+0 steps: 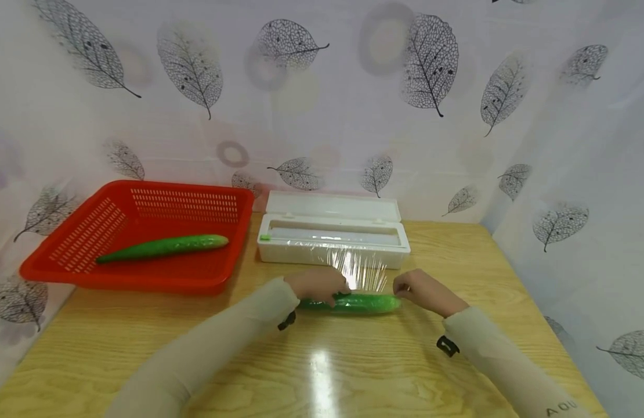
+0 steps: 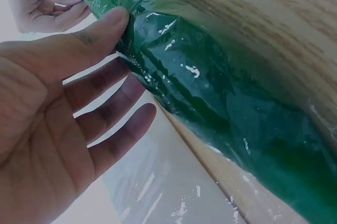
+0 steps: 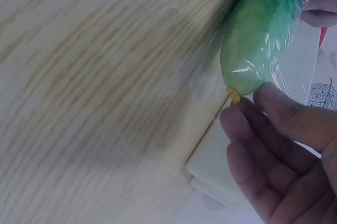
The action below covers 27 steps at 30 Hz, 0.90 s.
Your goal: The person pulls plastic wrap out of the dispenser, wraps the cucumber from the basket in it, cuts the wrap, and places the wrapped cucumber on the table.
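Observation:
A green cucumber wrapped in clear cling film lies crosswise near the middle of the table. My left hand grips it from behind, thumb on the near side and fingers along the far side, as the left wrist view shows. At the pale end, my right hand holds the wrapped tip between thumb and fingers, beside a small yellow dried blossom. Stretched film runs from the cucumber back to a white cling film box, whose lid stands raised.
To the left, a red plastic basket contains another cucumber. The wooden table ends at a leaf-patterned curtain behind and on the right.

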### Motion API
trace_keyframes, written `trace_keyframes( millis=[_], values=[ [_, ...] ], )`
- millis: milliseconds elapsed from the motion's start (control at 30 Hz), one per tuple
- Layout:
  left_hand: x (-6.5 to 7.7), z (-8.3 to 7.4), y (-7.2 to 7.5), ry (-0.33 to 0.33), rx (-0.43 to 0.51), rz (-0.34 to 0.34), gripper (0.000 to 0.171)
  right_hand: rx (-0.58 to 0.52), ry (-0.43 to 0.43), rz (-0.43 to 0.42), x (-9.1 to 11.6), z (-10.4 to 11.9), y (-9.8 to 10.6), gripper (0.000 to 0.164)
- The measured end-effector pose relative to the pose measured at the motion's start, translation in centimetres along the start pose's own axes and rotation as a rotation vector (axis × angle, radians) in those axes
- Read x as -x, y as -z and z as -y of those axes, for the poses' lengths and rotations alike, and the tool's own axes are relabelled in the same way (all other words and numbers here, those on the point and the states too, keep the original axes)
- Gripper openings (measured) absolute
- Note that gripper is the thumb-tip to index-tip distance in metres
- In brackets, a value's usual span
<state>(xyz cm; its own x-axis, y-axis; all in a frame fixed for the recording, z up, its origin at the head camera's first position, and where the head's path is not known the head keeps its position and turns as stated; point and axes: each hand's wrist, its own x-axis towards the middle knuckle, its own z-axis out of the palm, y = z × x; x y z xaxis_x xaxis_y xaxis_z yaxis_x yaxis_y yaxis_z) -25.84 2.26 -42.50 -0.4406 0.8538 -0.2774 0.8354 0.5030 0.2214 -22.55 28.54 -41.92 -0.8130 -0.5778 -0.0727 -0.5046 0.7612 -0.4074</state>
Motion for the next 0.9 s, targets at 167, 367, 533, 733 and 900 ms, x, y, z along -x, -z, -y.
trace_keyframes(
  millis=[167,367,533,733,900],
  values=[
    [-0.7,0.7,-0.1,0.0,0.009,0.056,0.048,-0.031,-0.03,-0.022,-0.3,-0.5,-0.2,0.011],
    [-0.7,0.7,0.7,0.008,0.042,0.122,0.049,-0.067,-0.112,-0.07,-0.4,-1.6,-0.4,0.004],
    [-0.5,0.6,1.1,0.018,0.078,0.142,0.049,-0.055,-0.175,-0.149,0.0,-1.9,0.0,0.006],
    [-0.4,0.7,1.4,0.033,0.186,0.165,0.048,0.008,0.034,-0.204,0.5,1.0,-0.3,0.002],
    [-0.7,1.0,1.5,-0.009,0.206,0.159,0.045,0.18,0.27,-0.168,0.5,3.2,-2.1,0.014]
  ],
)
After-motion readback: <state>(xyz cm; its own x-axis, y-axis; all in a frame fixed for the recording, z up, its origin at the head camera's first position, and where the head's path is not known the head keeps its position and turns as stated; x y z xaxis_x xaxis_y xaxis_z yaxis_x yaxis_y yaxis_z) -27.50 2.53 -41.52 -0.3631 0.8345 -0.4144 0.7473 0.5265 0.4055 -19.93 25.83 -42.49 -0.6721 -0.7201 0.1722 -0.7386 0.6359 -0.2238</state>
